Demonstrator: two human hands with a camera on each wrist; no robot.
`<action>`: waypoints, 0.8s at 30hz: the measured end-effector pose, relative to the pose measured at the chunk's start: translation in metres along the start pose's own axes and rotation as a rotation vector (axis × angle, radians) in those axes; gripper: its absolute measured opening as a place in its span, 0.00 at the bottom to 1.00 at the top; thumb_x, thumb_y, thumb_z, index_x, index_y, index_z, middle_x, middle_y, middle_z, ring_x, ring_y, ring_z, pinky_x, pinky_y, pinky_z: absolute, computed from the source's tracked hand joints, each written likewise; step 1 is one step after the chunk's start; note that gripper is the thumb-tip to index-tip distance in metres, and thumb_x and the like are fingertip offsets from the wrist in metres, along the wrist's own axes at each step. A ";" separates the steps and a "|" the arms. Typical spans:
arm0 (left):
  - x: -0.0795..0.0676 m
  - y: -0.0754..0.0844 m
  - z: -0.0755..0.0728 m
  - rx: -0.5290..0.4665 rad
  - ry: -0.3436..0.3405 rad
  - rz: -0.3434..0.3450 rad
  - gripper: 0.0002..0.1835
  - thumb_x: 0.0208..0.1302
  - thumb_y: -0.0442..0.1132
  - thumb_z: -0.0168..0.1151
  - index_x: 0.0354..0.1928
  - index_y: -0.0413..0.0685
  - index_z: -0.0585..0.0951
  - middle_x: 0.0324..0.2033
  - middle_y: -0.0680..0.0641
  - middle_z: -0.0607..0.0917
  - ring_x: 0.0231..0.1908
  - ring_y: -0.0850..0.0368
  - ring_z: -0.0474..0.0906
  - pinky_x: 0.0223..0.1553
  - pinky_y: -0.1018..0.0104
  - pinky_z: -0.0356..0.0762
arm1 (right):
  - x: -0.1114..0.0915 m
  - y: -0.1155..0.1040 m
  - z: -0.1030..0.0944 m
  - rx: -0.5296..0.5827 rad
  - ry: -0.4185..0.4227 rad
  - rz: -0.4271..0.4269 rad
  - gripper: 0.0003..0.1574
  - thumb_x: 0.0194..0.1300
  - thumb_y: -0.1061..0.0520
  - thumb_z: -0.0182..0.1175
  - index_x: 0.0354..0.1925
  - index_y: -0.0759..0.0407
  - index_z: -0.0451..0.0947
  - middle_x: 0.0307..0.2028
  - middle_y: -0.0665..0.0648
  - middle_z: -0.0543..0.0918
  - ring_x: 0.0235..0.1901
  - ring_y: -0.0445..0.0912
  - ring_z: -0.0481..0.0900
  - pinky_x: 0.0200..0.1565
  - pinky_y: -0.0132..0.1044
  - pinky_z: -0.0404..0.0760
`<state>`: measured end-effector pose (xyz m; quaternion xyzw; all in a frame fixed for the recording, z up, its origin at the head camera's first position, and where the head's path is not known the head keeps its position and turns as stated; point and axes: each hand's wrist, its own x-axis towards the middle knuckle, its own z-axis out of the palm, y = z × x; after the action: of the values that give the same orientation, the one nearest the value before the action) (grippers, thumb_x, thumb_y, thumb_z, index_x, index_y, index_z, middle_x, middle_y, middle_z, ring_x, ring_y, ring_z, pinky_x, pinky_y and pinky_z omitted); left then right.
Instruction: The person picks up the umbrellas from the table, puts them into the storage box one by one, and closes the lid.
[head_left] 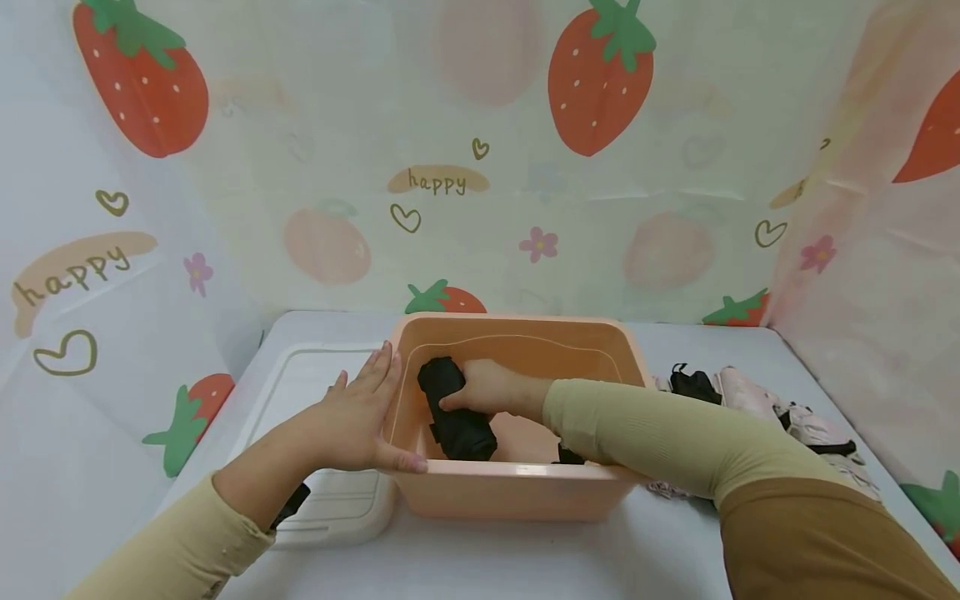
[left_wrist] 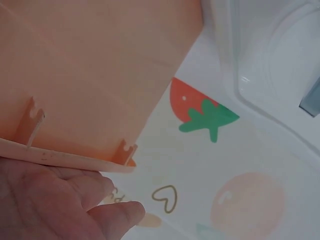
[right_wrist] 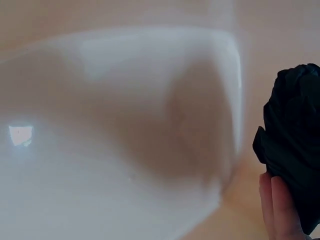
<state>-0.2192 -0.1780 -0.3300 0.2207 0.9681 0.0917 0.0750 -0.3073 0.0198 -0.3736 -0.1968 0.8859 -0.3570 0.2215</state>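
Note:
A peach plastic bin (head_left: 517, 493) stands on the white table. My left hand (head_left: 352, 417) rests against its left rim, fingers stretched out and thumb at the front corner. In the left wrist view the left hand's fingers (left_wrist: 95, 190) lie by the underside of the rim. Inside the bin my right hand (head_left: 487, 387) grips a rolled black fabric bundle (head_left: 467, 433) near the left wall. The right wrist view shows the bundle (right_wrist: 295, 135) as wrinkled dark cloth with the fingers (right_wrist: 280, 205) against it; the rest of that hand is out of frame.
A white lid (head_left: 337, 500) lies left of the bin. Right of the bin is a pile of pale pink fabric items (head_left: 750, 396) with a black drawstring pouch (head_left: 693, 385). A strawberry-print curtain (head_left: 450, 100) surrounds the table's back and sides.

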 end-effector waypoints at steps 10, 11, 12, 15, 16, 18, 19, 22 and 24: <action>0.001 0.003 0.000 -0.006 -0.015 -0.020 0.76 0.26 0.86 0.48 0.70 0.37 0.38 0.70 0.39 0.35 0.69 0.44 0.32 0.61 0.35 0.39 | 0.000 0.002 -0.015 0.220 -0.176 0.045 0.50 0.62 0.27 0.40 0.61 0.68 0.60 0.40 0.71 0.80 0.35 0.59 0.82 0.32 0.48 0.81; 0.001 0.003 -0.001 -0.006 -0.018 -0.022 0.76 0.26 0.85 0.48 0.70 0.37 0.37 0.70 0.39 0.35 0.69 0.44 0.32 0.61 0.34 0.39 | 0.000 0.001 -0.018 0.249 -0.199 0.054 0.57 0.59 0.22 0.35 0.64 0.66 0.56 0.43 0.74 0.78 0.37 0.60 0.82 0.33 0.49 0.81; 0.001 0.003 -0.001 -0.005 -0.018 -0.022 0.76 0.26 0.85 0.48 0.70 0.37 0.38 0.70 0.39 0.35 0.69 0.44 0.33 0.61 0.34 0.39 | -0.001 0.000 -0.021 0.262 -0.216 0.059 0.61 0.55 0.18 0.31 0.67 0.63 0.53 0.46 0.74 0.77 0.39 0.60 0.81 0.34 0.49 0.81; 0.002 0.003 -0.001 0.000 -0.015 -0.020 0.76 0.27 0.85 0.48 0.70 0.37 0.38 0.70 0.39 0.35 0.69 0.43 0.33 0.61 0.34 0.39 | -0.002 -0.001 -0.025 0.266 -0.261 0.050 0.67 0.49 0.14 0.27 0.70 0.60 0.48 0.53 0.73 0.72 0.42 0.58 0.80 0.36 0.48 0.81; 0.002 0.003 0.000 0.001 -0.015 -0.017 0.76 0.27 0.85 0.48 0.70 0.37 0.38 0.70 0.38 0.35 0.69 0.43 0.33 0.60 0.34 0.39 | -0.003 -0.001 -0.026 0.265 -0.274 0.045 0.67 0.48 0.14 0.26 0.70 0.59 0.46 0.55 0.73 0.71 0.44 0.58 0.80 0.37 0.48 0.81; 0.002 0.002 0.000 0.001 -0.013 -0.011 0.76 0.27 0.85 0.48 0.70 0.36 0.38 0.70 0.38 0.36 0.69 0.43 0.33 0.60 0.34 0.39 | -0.004 -0.001 -0.028 0.264 -0.295 0.032 0.66 0.49 0.14 0.24 0.71 0.58 0.44 0.57 0.72 0.68 0.46 0.59 0.79 0.38 0.48 0.80; 0.002 0.002 0.000 -0.001 -0.013 -0.010 0.76 0.28 0.85 0.49 0.70 0.36 0.38 0.70 0.38 0.36 0.69 0.42 0.34 0.60 0.33 0.39 | -0.004 -0.001 -0.029 0.264 -0.299 0.029 0.66 0.49 0.14 0.24 0.71 0.57 0.44 0.58 0.72 0.67 0.47 0.59 0.78 0.39 0.48 0.80; 0.002 0.002 0.000 -0.002 -0.014 -0.008 0.76 0.28 0.85 0.49 0.70 0.36 0.38 0.70 0.38 0.35 0.69 0.42 0.34 0.60 0.33 0.39 | -0.006 -0.002 -0.031 0.261 -0.308 0.024 0.65 0.50 0.15 0.22 0.71 0.56 0.43 0.60 0.71 0.66 0.50 0.60 0.76 0.41 0.49 0.79; 0.002 0.002 0.000 -0.006 -0.017 -0.011 0.76 0.28 0.85 0.49 0.70 0.36 0.38 0.70 0.38 0.35 0.69 0.43 0.33 0.60 0.33 0.39 | -0.007 -0.003 -0.032 0.252 -0.314 0.027 0.64 0.50 0.15 0.21 0.71 0.55 0.43 0.60 0.71 0.66 0.51 0.60 0.75 0.43 0.49 0.79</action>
<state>-0.2203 -0.1751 -0.3297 0.2158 0.9684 0.0925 0.0845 -0.3187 0.0390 -0.3490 -0.2086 0.7913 -0.4271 0.3845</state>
